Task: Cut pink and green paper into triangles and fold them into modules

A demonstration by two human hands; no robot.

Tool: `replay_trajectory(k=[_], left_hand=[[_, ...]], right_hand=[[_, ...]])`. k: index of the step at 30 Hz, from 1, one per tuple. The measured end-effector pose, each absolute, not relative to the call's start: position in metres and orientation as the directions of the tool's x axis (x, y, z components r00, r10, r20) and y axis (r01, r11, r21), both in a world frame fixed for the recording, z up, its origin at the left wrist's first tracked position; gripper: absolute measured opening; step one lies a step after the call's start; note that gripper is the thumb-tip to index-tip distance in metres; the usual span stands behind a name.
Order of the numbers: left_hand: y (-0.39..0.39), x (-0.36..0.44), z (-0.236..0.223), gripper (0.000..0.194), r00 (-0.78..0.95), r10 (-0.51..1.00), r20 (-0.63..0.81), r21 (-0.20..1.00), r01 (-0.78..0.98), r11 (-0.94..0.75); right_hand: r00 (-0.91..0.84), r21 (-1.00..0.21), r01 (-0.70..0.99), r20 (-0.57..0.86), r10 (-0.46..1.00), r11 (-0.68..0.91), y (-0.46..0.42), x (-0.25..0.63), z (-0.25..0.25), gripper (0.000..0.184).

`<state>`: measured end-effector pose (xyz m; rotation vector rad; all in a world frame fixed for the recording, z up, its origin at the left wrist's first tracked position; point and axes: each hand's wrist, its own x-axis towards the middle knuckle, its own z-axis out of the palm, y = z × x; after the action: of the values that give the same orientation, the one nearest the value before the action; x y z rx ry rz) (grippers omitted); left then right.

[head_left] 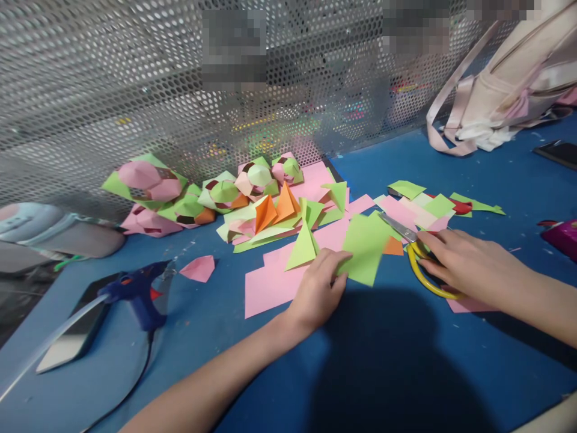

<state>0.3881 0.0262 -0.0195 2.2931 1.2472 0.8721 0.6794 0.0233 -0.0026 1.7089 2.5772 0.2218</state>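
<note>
My left hand (321,284) is closed at the left edge of a light green paper sheet (367,248), with its fingers curled and the thumb by the corner. Pink sheets (274,285) lie under and beside it, and a folded green triangle (303,243) is just behind the knuckles. On the right, my right hand (464,258) grips the yellow handles of a pair of scissors (417,264). Their metal blades point left and away, towards the green sheet. Part of the handles is hidden by the fingers.
A blue hot glue gun (137,294) with its cord lies left, by a phone (81,325). Folded paper shapes (151,186) line the perforated metal screen (171,72). Paper scraps (433,204) lie behind the scissors; a pale bag (505,90) is back right.
</note>
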Motion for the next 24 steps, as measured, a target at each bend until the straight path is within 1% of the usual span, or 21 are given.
replay_trajectory(k=[2, 3, 4, 6, 7, 9, 10, 11, 12, 13, 14, 16, 18, 21, 24], left_hand=[[0.025, 0.389, -0.015, 0.033, 0.341, 0.899, 0.274, 0.683, 0.589, -0.432], [0.024, 0.389, -0.013, 0.033, 0.302, 0.923, 0.239, 0.727, 0.574, -0.377], [0.022, 0.389, -0.01, 0.032, 0.261, 0.943, 0.207, 0.771, 0.55, -0.321], [0.019, 0.39, -0.007, 0.031, 0.187, 0.971, 0.15, 0.85, 0.478, -0.223], [0.017, 0.391, -0.006, 0.03, 0.155, 0.979, 0.131, 0.88, 0.436, -0.187], [0.011, 0.394, -0.005, 0.029, 0.12, 0.987, 0.107, 0.923, 0.358, -0.143], [0.007, 0.396, -0.005, 0.029, 0.118, 0.988, 0.095, 0.937, 0.324, -0.129], [0.002, 0.398, -0.006, 0.029, 0.135, 0.988, 0.079, 0.949, 0.294, -0.116], [-0.002, 0.399, -0.005, 0.03, 0.165, 0.985, 0.056, 0.959, 0.266, -0.099], [-0.006, 0.4, -0.005, 0.03, 0.206, 0.978, 0.027, 0.969, 0.233, -0.075], [-0.009, 0.4, -0.004, 0.031, 0.245, 0.97, -0.003, 0.98, 0.196, -0.046], [-0.011, 0.398, -0.002, 0.034, 0.283, 0.958, -0.038, 0.994, 0.106, 0.008], [-0.008, 0.394, 0.001, 0.037, 0.241, 0.97, -0.035, 0.999, 0.029, 0.028], [0.003, 0.389, 0.002, 0.039, 0.135, 0.99, -0.03, 0.999, -0.013, 0.032], [0.01, 0.388, 0.0, 0.038, 0.131, 0.99, -0.06, 0.997, -0.03, 0.065]], right_hand=[[-0.402, 0.148, 0.908, 0.045, 0.914, 0.392, 0.024, 0.678, 0.003, 0.036], [-0.407, 0.12, 0.909, 0.054, 0.912, 0.399, 0.024, 0.677, 0.006, 0.036], [-0.405, 0.039, 0.914, 0.066, 0.912, 0.403, 0.025, 0.674, 0.011, 0.036], [-0.398, -0.211, 0.888, 0.091, 0.913, 0.408, 0.026, 0.665, 0.019, 0.035], [-0.386, -0.363, 0.845, 0.09, 0.918, 0.391, 0.027, 0.658, 0.022, 0.034], [-0.373, -0.59, 0.737, 0.051, 0.926, 0.329, 0.028, 0.642, 0.024, 0.035], [-0.331, -0.758, 0.613, 0.012, 0.944, 0.224, 0.029, 0.633, 0.023, 0.037], [-0.31, -0.869, 0.482, -0.048, 0.95, 0.114, 0.03, 0.626, 0.022, 0.039], [-0.287, -0.932, 0.362, -0.101, 0.953, 0.01, 0.031, 0.619, 0.02, 0.04], [-0.266, -0.962, 0.267, -0.13, 0.955, -0.057, 0.032, 0.613, 0.018, 0.04], [-0.257, -0.972, 0.215, -0.149, 0.955, -0.093, 0.032, 0.609, 0.016, 0.039], [-0.249, -0.978, 0.179, -0.154, 0.956, -0.111, 0.033, 0.606, 0.015, 0.038], [-0.269, -0.975, 0.183, -0.173, 0.948, -0.126, 0.033, 0.607, 0.017, 0.037], [-0.307, -0.966, 0.219, -0.198, 0.931, -0.133, 0.032, 0.613, 0.018, 0.036], [-0.351, -0.957, 0.282, -0.173, 0.92, -0.072, 0.033, 0.616, 0.015, 0.035]])
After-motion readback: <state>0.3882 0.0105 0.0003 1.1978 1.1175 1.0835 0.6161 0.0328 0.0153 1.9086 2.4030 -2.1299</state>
